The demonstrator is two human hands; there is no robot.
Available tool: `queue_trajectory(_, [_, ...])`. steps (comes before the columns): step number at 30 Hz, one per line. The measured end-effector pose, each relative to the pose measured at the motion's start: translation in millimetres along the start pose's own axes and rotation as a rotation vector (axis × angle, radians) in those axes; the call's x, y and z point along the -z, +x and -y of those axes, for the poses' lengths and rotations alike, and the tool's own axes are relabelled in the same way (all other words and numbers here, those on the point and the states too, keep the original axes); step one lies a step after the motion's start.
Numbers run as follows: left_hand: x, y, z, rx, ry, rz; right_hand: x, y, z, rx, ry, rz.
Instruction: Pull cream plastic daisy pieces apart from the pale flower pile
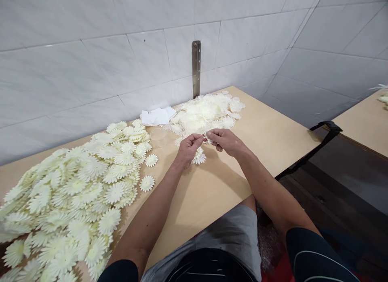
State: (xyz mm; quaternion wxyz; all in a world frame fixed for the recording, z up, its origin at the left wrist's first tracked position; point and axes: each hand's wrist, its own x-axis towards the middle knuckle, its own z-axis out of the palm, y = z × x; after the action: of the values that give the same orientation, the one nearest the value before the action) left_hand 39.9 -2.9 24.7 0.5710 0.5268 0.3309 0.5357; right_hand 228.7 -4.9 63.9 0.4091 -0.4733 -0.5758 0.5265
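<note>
Both hands meet above the middle of the table: my left hand [189, 146] and my right hand [224, 139] are raised a little over the wood, fingertips pinched together on a small cream flower piece [206, 135] held between them. Each hand is closed narrowly around that piece, thumbs and forefingers doing the gripping, and I cannot tell how many layers of petals are in the pinch. Directly under the left hand, a single paper flower [199, 157] lies flat on the tan table [273, 140], partly hidden by the knuckles. Just beyond the hands sits a heap of pale flowers [203, 112], spread against the wall end of the tabletop. Beside that heap, toward the left, I see a crumpled white cloth or paper [157, 116], and near it a clear, round thing that is too faint to identify. Farther left, a much larger pile of daisy-shaped flowers [75, 193] covers the near left part of the table, with two loose flowers [147, 183] lying just off its edge. A metal bracket [196, 67] runs up the white tiled wall [91, 63] behind the heap. At the far right, a second table [363, 120] stands well apart.
</note>
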Motion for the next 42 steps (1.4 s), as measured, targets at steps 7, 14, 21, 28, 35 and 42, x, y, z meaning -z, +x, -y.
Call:
queue_trajectory(7, [3.5, 0, 5, 0.092, 0.125, -0.166, 9, 3, -7, 0.037, -0.112, -0.271])
queue_trajectory(14, [-1.8, -4, -1, 0.236, 0.081, -0.228, 38, 21, -11, 0.061, -0.485, -0.427])
queue_trajectory(21, [1.5, -3, -5, 0.413, -0.133, -0.145, 64, 55, 0, 0.048, -0.723, -0.718])
queue_trajectory(28, [21.7, 5, 2, 0.244, -0.209, -0.127, 11, 23, 25, -0.054, -0.476, -0.158])
queue_trajectory(35, [35.6, 12, 5, -0.026, -0.023, -0.321, -36, 23, 21, -0.134, -0.255, 0.060])
queue_trajectory(42, [29.4, 4, 4, -0.054, 0.102, -0.384, -51, 31, 5, -0.075, -0.015, -0.025])
